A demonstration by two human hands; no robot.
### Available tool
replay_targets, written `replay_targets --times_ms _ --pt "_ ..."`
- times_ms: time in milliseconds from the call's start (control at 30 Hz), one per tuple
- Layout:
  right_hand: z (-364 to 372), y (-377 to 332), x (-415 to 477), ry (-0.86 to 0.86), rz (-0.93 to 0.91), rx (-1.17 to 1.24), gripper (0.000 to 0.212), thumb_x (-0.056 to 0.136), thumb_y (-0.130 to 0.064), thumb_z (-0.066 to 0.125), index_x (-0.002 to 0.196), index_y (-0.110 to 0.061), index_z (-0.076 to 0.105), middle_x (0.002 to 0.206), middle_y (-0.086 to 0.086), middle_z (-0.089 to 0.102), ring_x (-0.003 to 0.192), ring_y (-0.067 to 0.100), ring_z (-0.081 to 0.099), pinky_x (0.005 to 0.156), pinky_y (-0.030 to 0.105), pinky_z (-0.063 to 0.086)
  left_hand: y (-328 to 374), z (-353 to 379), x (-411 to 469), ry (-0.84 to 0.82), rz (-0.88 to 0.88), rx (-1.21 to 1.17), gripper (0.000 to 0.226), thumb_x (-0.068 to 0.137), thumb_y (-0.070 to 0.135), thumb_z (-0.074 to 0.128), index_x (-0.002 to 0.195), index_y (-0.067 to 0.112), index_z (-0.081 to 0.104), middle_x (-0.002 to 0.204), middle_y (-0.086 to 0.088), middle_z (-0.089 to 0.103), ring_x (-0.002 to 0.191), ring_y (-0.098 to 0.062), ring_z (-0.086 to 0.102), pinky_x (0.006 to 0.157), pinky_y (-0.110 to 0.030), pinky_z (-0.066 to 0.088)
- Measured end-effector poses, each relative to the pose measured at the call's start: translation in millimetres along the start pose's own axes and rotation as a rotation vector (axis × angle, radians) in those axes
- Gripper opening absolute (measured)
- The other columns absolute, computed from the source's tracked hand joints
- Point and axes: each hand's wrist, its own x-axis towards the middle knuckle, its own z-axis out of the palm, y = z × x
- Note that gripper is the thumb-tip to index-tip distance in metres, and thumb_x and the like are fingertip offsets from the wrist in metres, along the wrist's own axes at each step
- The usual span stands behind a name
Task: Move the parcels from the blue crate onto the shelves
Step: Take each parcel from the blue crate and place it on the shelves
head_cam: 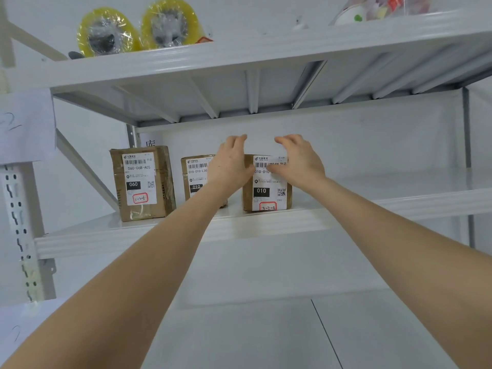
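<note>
- White metal rack (16,209), seen from below – slotted upright at L.
- Top shelf (239,51): ribbed underside visible.
- Mid shelf (266,222): holds three parcels in a row nr the front edge, each apart from the next.
- Both forearms reach up and fwd to the mid shelf.
- Paper sheet (26,123) w/ handwriting hangs on the L upright.
- Clear bag (378,9) of mixed items on top shelf, R.
- Yellow tape rolls (106,35), two, side by side on top shelf, L, in clear wrap.
- L parcel (143,182): brown box, upright, label "060", red-boxed note at bottom.
- R parcel (266,193): brown box, upright, label "010", red-boxed note at bottom – on mid shelf, between the hands.
- Mid parcel (195,177): label "010", R part hidden behind L wrist.
- L hand (230,162): at R parcel's L side, fingers straight and pointing up – not clenched.
- R hand (302,161): thumb across the label's top, fingers loosely arched above the box top – not closed round it.
</note>
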Motion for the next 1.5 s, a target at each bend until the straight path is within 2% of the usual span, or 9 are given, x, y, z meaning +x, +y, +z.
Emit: replay_targets --times_ms 100,167,200,267,400,633,1067,1500 --pt "2.2 -8.9 3.7 -0.099 -0.055 -0.164 0.047 0.095 -0.027 0.054 0.140 -0.022 0.045 0.146 0.000 0.039 0.132 0.022 0.037 0.100 0.038 0.040 6.4 -1.4 3.5 -0.091 0.072 0.128 0.053 0.092 0.015 0.050 0.143 0.015 0.036 0.143 -0.005 0.040 0.130 -0.024 0.040 0.098 -0.042 0.044" --pt "5.1 -12.4 3.1 -0.111 -0.044 -0.225 0.033 0.095 -0.016 0.049 0.127 -0.021 0.057 0.130 0.004 0.054 0.118 0.026 0.050 0.085 0.036 0.046 7.2 0.9 3.9 -0.118 0.059 0.153 0.042 0.093 0.014 0.048 0.134 0.014 0.049 0.131 -0.008 0.050 0.119 -0.029 0.050 0.093 -0.044 0.046" --pt "6.2 -13.5 2.1 -0.102 -0.035 -0.232 0.032 0.093 -0.010 0.048 0.121 -0.021 0.060 0.123 0.005 0.058 0.111 0.028 0.054 0.079 0.035 0.046 6.6 2.8 3.4 -0.117 0.051 0.155 0.036 0.093 0.013 0.048 0.128 0.013 0.054 0.124 -0.009 0.053 0.113 -0.031 0.054 0.090 -0.044 0.048" --pt "7.6 -13.3 0.7 -0.081 -0.027 -0.221 0.038 0.091 -0.004 0.047 0.120 -0.024 0.061 0.119 0.004 0.061 0.108 0.029 0.056 0.078 0.035 0.045 5.1 5.7 2.4 -0.095 0.046 0.150 0.032 0.092 0.011 0.049 0.122 0.011 0.058 0.118 -0.010 0.055 0.107 -0.033 0.057 0.087 -0.043 0.049" --pt "10.4 -9.3 3.4 -0.050 0.011 -0.180 0.043 0.091 -0.004 0.047 0.124 -0.028 0.059 0.121 0.005 0.062 0.108 0.031 0.057 0.080 0.034 0.045 3.7 8.3 4.4 -0.074 0.030 0.115 0.033 0.091 0.008 0.051 0.123 0.011 0.058 0.118 -0.011 0.057 0.107 -0.032 0.056 0.088 -0.041 0.048" --pt "17.6 -4.5 6.8 -0.029 0.020 -0.188 0.041 0.090 -0.001 0.046 0.119 -0.025 0.062 0.114 0.009 0.064 0.102 0.033 0.058 0.075 0.034 0.044 4.0 15.9 12.6 -0.070 0.014 0.153 0.028 0.090 0.006 0.051 0.116 0.009 0.061 0.112 -0.012 0.059 0.102 -0.032 0.057 0.086 -0.042 0.049" --pt "40.6 4.8 23.6 -0.030 0.044 -0.161 0.045 0.088 0.003 0.044 0.118 -0.024 0.063 0.111 0.011 0.064 0.100 0.035 0.058 0.074 0.035 0.047 -7.1 41.1 28.6 -0.076 -0.010 0.160 0.029 0.090 0.001 0.049 0.116 0.007 0.059 0.112 -0.013 0.057 0.102 -0.033 0.057 0.084 -0.040 0.049" --pt "63.1 15.1 40.6 -0.041 0.078 -0.110 0.043 0.089 0.001 0.040 0.119 -0.023 0.062 0.109 0.010 0.064 0.099 0.033 0.058 0.069 0.032 0.041 -17.6 65.4 45.6 -0.095 -0.016 0.172 0.031 0.089 0.000 0.052 0.118 0.006 0.058 0.113 -0.013 0.056 0.101 -0.032 0.058 0.082 -0.037 0.048"
